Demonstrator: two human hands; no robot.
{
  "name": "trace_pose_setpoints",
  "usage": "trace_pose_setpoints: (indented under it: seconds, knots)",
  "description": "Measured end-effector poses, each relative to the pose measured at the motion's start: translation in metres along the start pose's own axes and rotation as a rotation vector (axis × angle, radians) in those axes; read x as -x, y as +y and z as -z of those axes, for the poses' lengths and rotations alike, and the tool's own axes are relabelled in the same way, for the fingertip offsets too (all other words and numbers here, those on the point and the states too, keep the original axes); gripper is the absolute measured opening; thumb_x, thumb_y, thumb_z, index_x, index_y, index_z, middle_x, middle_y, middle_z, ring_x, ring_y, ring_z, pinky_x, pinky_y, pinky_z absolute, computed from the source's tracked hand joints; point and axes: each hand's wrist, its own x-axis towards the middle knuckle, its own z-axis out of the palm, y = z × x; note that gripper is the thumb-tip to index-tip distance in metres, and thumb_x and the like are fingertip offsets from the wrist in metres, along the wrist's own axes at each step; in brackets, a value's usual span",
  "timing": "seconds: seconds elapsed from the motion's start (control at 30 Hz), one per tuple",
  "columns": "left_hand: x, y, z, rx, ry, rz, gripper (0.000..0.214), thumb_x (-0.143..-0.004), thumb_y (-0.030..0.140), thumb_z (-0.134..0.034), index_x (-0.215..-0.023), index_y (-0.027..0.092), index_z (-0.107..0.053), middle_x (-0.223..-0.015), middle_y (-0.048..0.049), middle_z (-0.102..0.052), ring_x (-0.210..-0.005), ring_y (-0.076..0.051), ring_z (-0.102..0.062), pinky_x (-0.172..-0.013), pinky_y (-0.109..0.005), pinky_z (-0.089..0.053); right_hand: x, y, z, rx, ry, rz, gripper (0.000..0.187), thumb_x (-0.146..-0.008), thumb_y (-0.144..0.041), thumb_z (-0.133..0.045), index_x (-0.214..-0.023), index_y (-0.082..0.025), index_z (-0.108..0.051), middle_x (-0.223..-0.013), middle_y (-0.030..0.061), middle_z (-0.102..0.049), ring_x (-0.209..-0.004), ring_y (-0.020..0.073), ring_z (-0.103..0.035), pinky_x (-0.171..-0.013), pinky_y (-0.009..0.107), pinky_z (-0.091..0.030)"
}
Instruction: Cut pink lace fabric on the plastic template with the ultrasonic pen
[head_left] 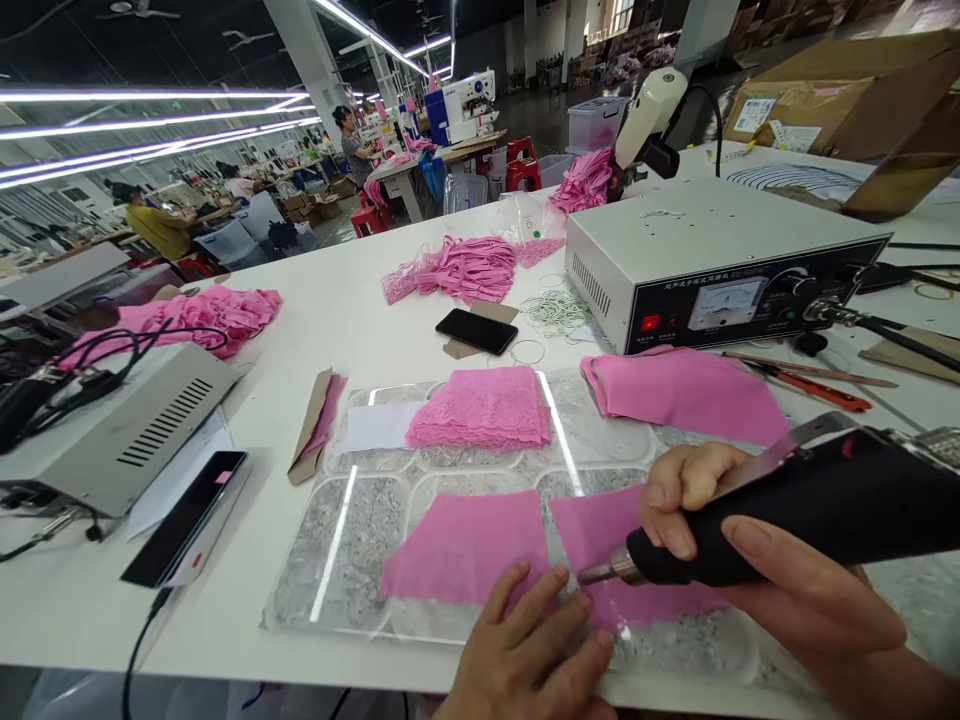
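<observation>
My right hand (pixel 787 580) is wrapped round a black handheld ultrasonic welder (pixel 787 510). Its metal tip meets the left edge of a pink fabric piece (pixel 660 600). Fingers spread, my left hand (pixel 532 650) lies flat near the tip, over the lower corner of a second pink fabric piece (pixel 472 550). A narrow gap runs between the two pieces. Both rest on a clear-topped, marble-patterned mat (pixel 337 560). Behind them sit a stack of pink lace pieces (pixel 480 410) and folded pink fabric (pixel 682 390). My right palm hides part of the mat.
A grey control box (pixel 720 250) with a dial stands behind the welder, cables at its right. Orange-handled cutters (pixel 817 390) lie before it. A black phone (pixel 476 330), green elastic loops (pixel 555 312) and pink straps (pixel 469 268) are farther back. Another grey box (pixel 120 430) stands left.
</observation>
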Motion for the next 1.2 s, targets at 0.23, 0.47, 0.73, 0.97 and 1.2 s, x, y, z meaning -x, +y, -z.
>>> trace_pose_setpoints:
  seconds: [0.23,0.47,0.73,0.97,1.2]
  knots:
    - [-0.009,0.001,0.000,-0.118,0.060,0.088,0.027,-0.091,0.034,-0.051,-0.103,0.015,-0.067,-0.100,-0.0071,-0.073,-0.116,-0.022,-0.058,-0.110,-0.039,-0.035,-0.009,-0.001,0.016,0.028,0.306,0.129,0.008,-0.073,-0.028,-0.065,-0.075,-0.020,-0.063,-0.073,0.0016,-0.053,-0.056,0.0133,-0.052,-0.054,0.029,-0.051]
    - [-0.023,-0.003,-0.012,-0.133,-0.014,0.237,0.029,-0.090,0.028,-0.050,-0.113,0.014,-0.062,-0.121,-0.0093,-0.064,-0.124,-0.027,-0.050,-0.109,-0.048,-0.032,-0.009,0.001,0.018,0.107,0.479,0.210,0.006,-0.066,-0.024,-0.064,-0.071,-0.020,-0.064,-0.076,0.0026,-0.054,-0.054,0.0142,-0.052,-0.055,0.034,-0.050]
    - [-0.018,-0.005,-0.025,-0.124,-0.098,0.285,0.038,-0.091,0.039,-0.049,-0.122,0.018,-0.058,-0.131,-0.0095,-0.057,-0.133,-0.030,-0.038,-0.111,-0.054,-0.022,-0.013,0.002,0.011,0.100,0.424,0.195,0.006,-0.068,-0.025,-0.066,-0.073,-0.020,-0.066,-0.073,0.0036,-0.054,-0.054,0.0154,-0.052,-0.053,0.035,-0.050]
    - [-0.015,-0.004,-0.028,-0.148,-0.112,0.295,0.044,-0.090,0.043,-0.051,-0.127,0.019,-0.054,-0.132,-0.0108,-0.056,-0.134,-0.031,-0.035,-0.109,-0.056,-0.022,-0.013,0.002,0.014,0.118,0.382,0.198,0.007,-0.072,-0.025,-0.065,-0.077,-0.021,-0.066,-0.075,0.0040,-0.054,-0.056,0.0161,-0.054,-0.053,0.036,-0.050]
    - [-0.015,-0.005,-0.029,-0.153,-0.086,0.295,0.044,-0.091,0.046,-0.049,-0.125,0.019,-0.055,-0.133,-0.0103,-0.055,-0.134,-0.031,-0.035,-0.110,-0.055,-0.019,-0.013,0.003,0.014,0.129,0.360,0.201,0.008,-0.072,-0.027,-0.065,-0.076,-0.019,-0.065,-0.075,0.0046,-0.055,-0.057,0.0166,-0.054,-0.052,0.034,-0.051]
